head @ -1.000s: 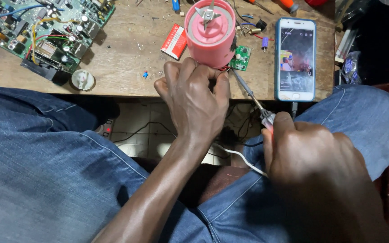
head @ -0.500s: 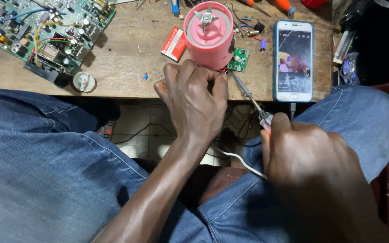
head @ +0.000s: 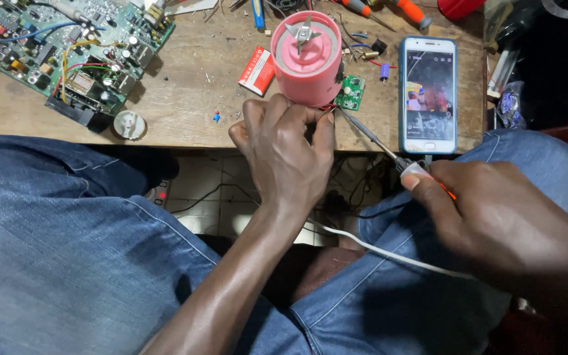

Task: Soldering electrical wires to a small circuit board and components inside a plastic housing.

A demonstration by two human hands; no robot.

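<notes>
A pink blender base [head: 307, 56] with a metal blade on top stands at the front edge of the wooden table [head: 192, 98]. My left hand [head: 284, 151] grips its lower part from the near side. My right hand [head: 488, 210] holds a soldering iron [head: 376, 141] by its handle; the thin metal tip points up-left and reaches the base's bottom edge beside my left fingers. A small green circuit board [head: 350, 92] lies just right of the base, joined to it by red wires.
A large green circuit board [head: 67, 49] fills the table's left. A white smartphone [head: 428, 95] with a lit screen lies at the right. A red box [head: 258, 69], a round white part [head: 129, 123], screwdrivers [head: 389, 10] and a white cable [head: 376, 250] are nearby.
The iron's tip has stayed at the base's lower right edge. Both hands have barely moved.
</notes>
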